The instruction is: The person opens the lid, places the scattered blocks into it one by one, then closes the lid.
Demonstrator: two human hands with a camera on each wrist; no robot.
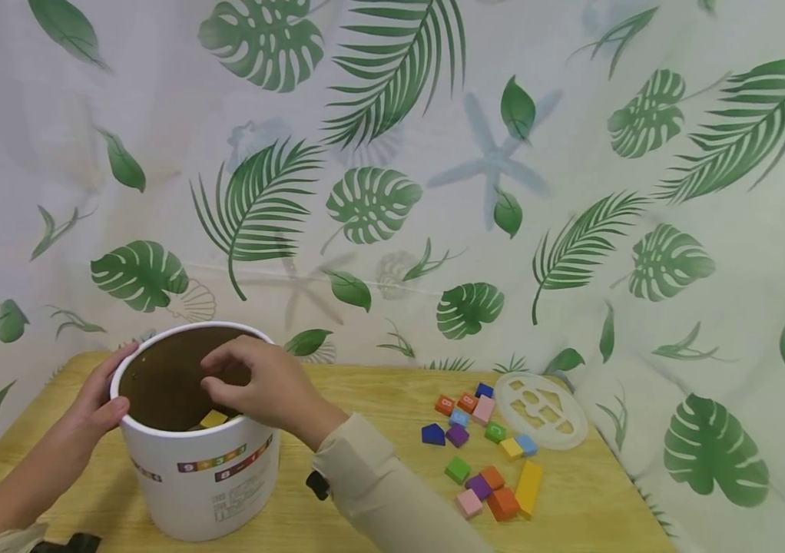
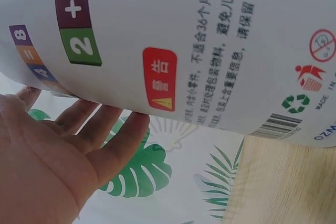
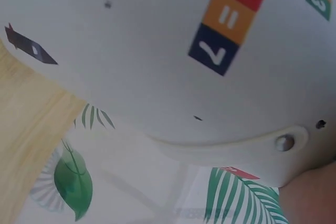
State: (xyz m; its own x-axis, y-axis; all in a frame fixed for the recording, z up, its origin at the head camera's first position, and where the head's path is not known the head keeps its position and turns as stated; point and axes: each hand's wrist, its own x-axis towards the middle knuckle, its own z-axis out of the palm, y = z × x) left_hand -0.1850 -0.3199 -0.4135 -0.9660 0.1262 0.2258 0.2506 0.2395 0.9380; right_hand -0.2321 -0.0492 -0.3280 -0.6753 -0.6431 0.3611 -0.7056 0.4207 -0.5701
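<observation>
A white bucket (image 1: pixel 188 484) printed with coloured number tiles stands upright at the table's left; its side fills much of both wrist views. My left hand (image 1: pixel 98 399) rests against its left side at the rim, and the left wrist view has its fingers (image 2: pixel 118 142) spread with fingertips touching the wall. Over the mouth, my right hand (image 1: pixel 254 376) is bent inward, its thumb and forefinger apart with nothing visible between them. Inside, a yellow block (image 1: pixel 214 418) shows near the front rim; the rest of the contents is hidden. The right wrist view barely catches the right hand.
Several coloured blocks (image 1: pixel 478 485) lie scattered on the wooden table (image 1: pixel 365 430), right of the bucket. Behind them is a pale round lid (image 1: pixel 575 426) with shaped cutouts. A leaf-patterned cloth (image 1: pixel 379 269) hangs along the table's back edge.
</observation>
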